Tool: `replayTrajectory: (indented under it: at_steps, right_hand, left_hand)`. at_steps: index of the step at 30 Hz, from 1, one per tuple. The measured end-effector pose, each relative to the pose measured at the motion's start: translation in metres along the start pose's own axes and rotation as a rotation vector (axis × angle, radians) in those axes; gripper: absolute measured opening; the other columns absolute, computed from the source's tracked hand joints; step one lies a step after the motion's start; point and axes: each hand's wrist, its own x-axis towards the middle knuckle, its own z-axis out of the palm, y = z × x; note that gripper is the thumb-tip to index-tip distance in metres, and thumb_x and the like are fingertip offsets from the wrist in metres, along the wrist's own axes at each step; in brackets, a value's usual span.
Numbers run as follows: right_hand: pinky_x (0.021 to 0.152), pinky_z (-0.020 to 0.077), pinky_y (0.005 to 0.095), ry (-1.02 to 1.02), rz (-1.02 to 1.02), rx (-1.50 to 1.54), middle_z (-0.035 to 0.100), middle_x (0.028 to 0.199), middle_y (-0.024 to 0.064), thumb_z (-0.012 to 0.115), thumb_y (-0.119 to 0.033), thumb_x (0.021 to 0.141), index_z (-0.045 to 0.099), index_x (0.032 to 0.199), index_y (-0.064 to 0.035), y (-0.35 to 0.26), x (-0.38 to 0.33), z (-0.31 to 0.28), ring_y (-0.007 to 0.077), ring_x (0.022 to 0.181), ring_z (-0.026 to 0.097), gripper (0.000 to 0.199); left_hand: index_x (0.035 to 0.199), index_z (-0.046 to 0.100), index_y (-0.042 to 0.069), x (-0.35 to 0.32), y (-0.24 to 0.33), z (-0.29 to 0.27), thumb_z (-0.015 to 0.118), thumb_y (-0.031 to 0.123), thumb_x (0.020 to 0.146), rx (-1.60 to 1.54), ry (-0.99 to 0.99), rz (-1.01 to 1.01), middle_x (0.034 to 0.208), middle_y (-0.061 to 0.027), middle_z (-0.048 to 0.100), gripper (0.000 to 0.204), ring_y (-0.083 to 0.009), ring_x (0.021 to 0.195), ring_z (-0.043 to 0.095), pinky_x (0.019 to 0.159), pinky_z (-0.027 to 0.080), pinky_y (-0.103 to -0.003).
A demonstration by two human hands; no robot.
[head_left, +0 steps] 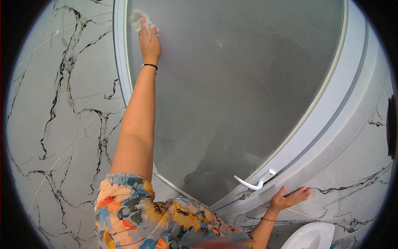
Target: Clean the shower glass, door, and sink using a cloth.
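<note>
My left hand [149,43] reaches far up and presses a crumpled white cloth [139,20] flat against the frosted glass pane [232,83] of a door, close to the pane's upper left corner. A dark band circles that wrist. My right hand [289,199] rests with fingers spread on the white door frame [331,124], just right of and below the white lever handle [251,183]. It holds nothing.
White marble-look wall tiles [70,116] with dark veins lie left of the door and more of them at the lower right. A white basin rim [311,236] shows at the bottom right. My patterned sleeve fills the lower middle.
</note>
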Motion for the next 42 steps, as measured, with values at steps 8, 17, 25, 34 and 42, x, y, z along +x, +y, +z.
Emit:
replayTrajectory:
  at_steps: [8, 17, 25, 34, 42]
  right_hand:
    - [0.109, 0.0071, 0.0486, 0.006, -0.009, -0.040, 0.020, 0.145, 0.0204, 0.049, -0.038, 0.089, 0.026, 0.138, 0.0015, 0.007, -0.003, -0.001, 0.0352, 0.135, 0.017, 0.066]
    - [0.108, 0.0097, 0.0497, 0.013, -0.010, -0.064, 0.020, 0.145, 0.0200, 0.050, -0.032, 0.089, 0.027, 0.138, 0.0003, 0.012, -0.007, -0.001, 0.0354, 0.135, 0.018, 0.064]
    - [0.108, 0.0112, 0.0503, 0.048, 0.044, -0.037, 0.019, 0.145, 0.0203, 0.049, -0.031, 0.090, 0.025, 0.139, -0.0014, 0.005, -0.006, 0.003, 0.0374, 0.135, 0.017, 0.062]
    - [0.108, 0.0169, 0.0427, -0.007, 0.228, -0.103, 0.021, 0.144, 0.0219, 0.048, -0.025, 0.091, 0.024, 0.138, 0.0022, -0.030, 0.007, -0.008, 0.0351, 0.134, 0.021, 0.060]
    - [0.107, 0.0213, 0.0421, -0.107, 0.296, -0.050, 0.028, 0.142, 0.0203, 0.046, -0.024, 0.093, 0.031, 0.135, 0.0039, -0.124, -0.020, -0.039, 0.0324, 0.131, 0.028, 0.053]
  left_hand:
    - [0.129, 0.046, 0.013, -0.088, 0.142, 0.024, 0.055, 0.026, 0.085, 0.018, -0.443, 0.620, 0.130, -0.0104, 0.046, 0.047, -0.0329, 0.121, 0.040, 0.105, 0.024, -0.044]
    - [0.120, 0.054, 0.014, -0.008, 0.074, 0.013, 0.061, 0.020, 0.080, 0.060, -0.487, 0.744, 0.134, -0.0097, 0.043, 0.041, -0.0263, 0.125, 0.039, 0.104, 0.030, -0.041]
    - [0.131, 0.039, 0.006, 0.026, -0.078, -0.058, 0.052, 0.010, 0.086, 0.423, -0.192, 0.385, 0.135, -0.0182, 0.038, 0.047, -0.0381, 0.122, 0.037, 0.101, 0.031, -0.040]
    - [0.133, 0.035, -0.002, -0.005, -0.141, -0.086, 0.046, 0.011, 0.090, 0.287, -0.137, 0.128, 0.132, -0.0207, 0.041, 0.046, -0.0375, 0.120, 0.038, 0.101, 0.030, -0.040]
    - [0.134, 0.034, -0.001, 0.136, -0.119, -0.051, 0.044, 0.020, 0.092, 0.132, -0.193, 0.297, 0.131, -0.0196, 0.044, 0.048, -0.0342, 0.119, 0.041, 0.100, 0.031, -0.037]
